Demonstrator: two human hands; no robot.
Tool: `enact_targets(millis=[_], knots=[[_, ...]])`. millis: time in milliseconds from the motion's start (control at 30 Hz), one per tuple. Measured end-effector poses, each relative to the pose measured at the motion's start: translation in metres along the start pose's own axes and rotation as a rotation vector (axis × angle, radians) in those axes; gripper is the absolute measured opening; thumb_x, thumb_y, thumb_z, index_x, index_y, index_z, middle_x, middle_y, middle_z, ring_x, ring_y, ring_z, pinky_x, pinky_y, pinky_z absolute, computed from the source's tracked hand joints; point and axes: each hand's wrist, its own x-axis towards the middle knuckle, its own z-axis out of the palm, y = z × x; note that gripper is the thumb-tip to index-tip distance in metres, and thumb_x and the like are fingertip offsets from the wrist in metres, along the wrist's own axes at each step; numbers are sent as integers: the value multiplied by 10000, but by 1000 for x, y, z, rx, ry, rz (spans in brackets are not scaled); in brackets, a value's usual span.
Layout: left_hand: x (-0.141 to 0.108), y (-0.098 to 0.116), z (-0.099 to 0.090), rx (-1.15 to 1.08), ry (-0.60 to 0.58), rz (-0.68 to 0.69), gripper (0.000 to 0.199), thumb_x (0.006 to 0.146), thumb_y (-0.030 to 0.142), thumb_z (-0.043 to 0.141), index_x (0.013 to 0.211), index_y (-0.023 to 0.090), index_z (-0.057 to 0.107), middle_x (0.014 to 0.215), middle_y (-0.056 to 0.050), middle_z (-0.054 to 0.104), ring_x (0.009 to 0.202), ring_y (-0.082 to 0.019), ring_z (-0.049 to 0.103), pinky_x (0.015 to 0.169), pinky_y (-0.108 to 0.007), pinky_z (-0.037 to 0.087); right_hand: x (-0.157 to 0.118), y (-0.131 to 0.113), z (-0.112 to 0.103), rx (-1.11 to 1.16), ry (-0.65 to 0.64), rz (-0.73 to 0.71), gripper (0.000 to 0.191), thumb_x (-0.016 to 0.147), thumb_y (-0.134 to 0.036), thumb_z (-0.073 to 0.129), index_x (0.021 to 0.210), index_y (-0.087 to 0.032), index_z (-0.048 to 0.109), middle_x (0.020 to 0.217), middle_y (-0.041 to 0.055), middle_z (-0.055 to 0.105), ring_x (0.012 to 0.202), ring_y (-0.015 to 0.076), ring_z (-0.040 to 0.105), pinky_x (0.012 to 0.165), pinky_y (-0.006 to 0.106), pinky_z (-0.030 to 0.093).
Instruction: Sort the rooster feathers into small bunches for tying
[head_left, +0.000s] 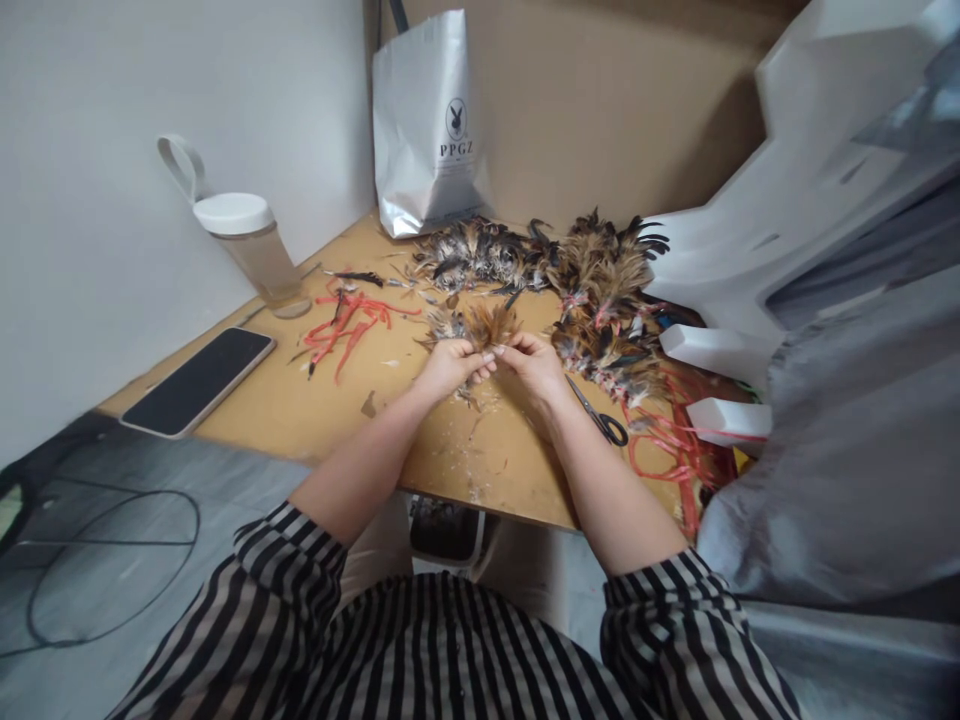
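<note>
Brown feathers (491,324) fan out just beyond my fingertips, over the middle of the wooden table (300,405). My left hand (454,366) is closed, thumb and fingers pinching the base of the feathers. Touching it from the right, my right hand (529,362) is also closed in a pinch on the same bunch. The exact grip of the fingertips is too small to make out. Piles of dark and brown feathers (600,265) lie behind and to the right of my hands. Black-handled scissors (600,415) rest beside my right wrist.
Red strips (349,325) lie left of my hands, and more red ties (679,440) at the right edge. A lidded bottle (259,255), a phone (201,380) and a silver bag (427,130) stand or lie around. White panels (724,240) border the right.
</note>
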Motion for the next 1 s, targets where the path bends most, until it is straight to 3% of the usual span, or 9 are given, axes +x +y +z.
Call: enact_targets(millis=[200,367,500,733,867,1000], knots=[[-1,2,-2,1,-40,15,267,667,350,658,651,84,639,531,-33,596,428,-61,495,455,-191,403,0,5,0,71,1,32,274,562,-331,738,590,-180,511,550,-48,537,490,72,440,510,221,337],[0,4,-5,21,-19,10,262,678,341,653,651,80,644,528,-40,599,418,-61,492,436,-182,390,1,7,-2,1,-35,5,245,571,-350,726,656,-182,569,621,-28,578,557,91,497,584,242,393],[2,9,-9,-16,71,15,253,685,330,651,647,80,641,518,-39,597,411,-57,489,434,-177,383,0,4,-8,-228,-114,-2,269,595,-380,697,722,-157,617,671,1,615,591,103,516,610,250,401],[4,11,-12,-86,154,-5,226,679,297,660,643,75,639,513,-40,599,390,-50,477,438,-181,377,-9,3,-8,-713,-481,34,217,635,-350,640,685,-140,639,614,-13,599,557,93,480,562,217,356],[3,12,-11,-93,155,-18,223,672,295,669,649,75,641,535,-49,612,413,-54,493,448,-178,385,-15,1,0,-998,-548,-17,136,639,-296,625,653,-161,635,595,-21,594,541,90,469,542,211,319],[2,12,-12,-100,136,-38,231,668,300,675,658,72,645,533,-47,610,417,-50,498,450,-171,397,-17,-6,2,-1147,-499,-152,113,706,-216,525,664,-170,619,649,-2,605,573,100,484,561,215,317]])
